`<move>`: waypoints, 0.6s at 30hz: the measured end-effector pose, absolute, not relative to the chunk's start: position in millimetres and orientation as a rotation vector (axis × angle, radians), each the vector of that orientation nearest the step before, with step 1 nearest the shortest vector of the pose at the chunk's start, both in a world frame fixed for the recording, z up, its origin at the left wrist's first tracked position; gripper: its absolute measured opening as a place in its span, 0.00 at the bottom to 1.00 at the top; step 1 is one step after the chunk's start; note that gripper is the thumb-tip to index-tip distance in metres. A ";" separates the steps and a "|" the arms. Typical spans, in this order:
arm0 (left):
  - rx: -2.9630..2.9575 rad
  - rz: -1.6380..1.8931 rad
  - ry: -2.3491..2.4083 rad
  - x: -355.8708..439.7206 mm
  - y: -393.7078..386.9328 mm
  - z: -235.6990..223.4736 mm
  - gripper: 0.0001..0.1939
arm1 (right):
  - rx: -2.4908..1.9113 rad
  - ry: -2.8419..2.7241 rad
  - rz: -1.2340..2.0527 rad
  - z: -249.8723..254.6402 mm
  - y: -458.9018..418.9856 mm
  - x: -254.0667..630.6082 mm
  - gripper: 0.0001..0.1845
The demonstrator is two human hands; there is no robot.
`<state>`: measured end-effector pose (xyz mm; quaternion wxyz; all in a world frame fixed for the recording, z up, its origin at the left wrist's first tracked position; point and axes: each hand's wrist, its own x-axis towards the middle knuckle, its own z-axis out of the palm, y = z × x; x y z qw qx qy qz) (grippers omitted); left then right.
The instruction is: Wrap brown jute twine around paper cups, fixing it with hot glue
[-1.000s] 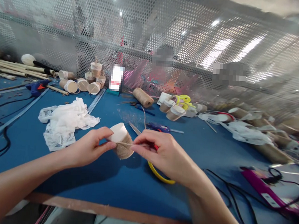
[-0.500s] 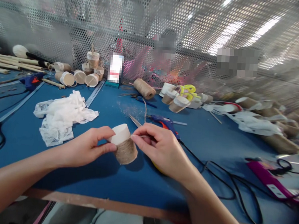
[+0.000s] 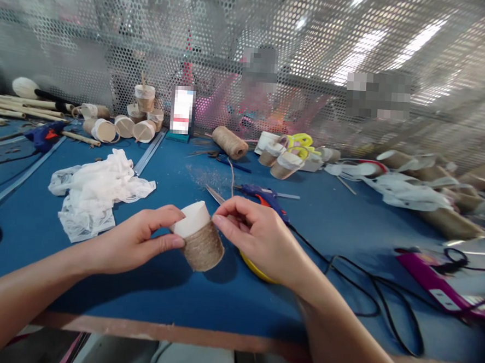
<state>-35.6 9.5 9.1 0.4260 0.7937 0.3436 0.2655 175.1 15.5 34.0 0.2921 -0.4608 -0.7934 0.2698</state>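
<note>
My left hand [image 3: 143, 235] grips a small white cup [image 3: 193, 218] by its bare rim, fingers and thumb closed on it. Brown twine [image 3: 203, 247] is wound round the lower part of the cup, which tilts with its base towards the lower right. My right hand [image 3: 256, 231] pinches the twine at the border of the white part. From there a loose length of twine [image 3: 232, 178] seems to run to a twine spool [image 3: 230, 142] at the back. Scissors [image 3: 214, 194] lie under my right hand, their yellow handle [image 3: 257, 269] showing below it.
A blue glue gun [image 3: 262, 195] with a black cable lies beyond my right hand. White lace [image 3: 98, 192] is heaped at left. Twine-wrapped cups [image 3: 145, 130] stand by the mesh wall, more [image 3: 285, 165] at back right. A purple power strip [image 3: 429, 280] sits at right.
The view has shifted slightly, moving the background left. The cup has turned a little in my hands, and more of the yellow scissor handle shows under my right hand.
</note>
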 end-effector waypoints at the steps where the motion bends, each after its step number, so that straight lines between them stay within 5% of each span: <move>1: 1.984 0.662 0.850 -35.6 9.5 9.2 0.10 | -1.221 -2.103 0.745 34.4 15.6 175.0 0.06; 13: 1.980 0.677 0.775 -38.3 10.1 5.6 0.10 | -1.150 -2.106 0.837 31.7 19.6 178.5 0.03; 18: 1.951 0.671 0.751 -40.2 10.0 6.9 0.11 | -1.092 -2.097 1.045 34.0 23.0 180.7 0.14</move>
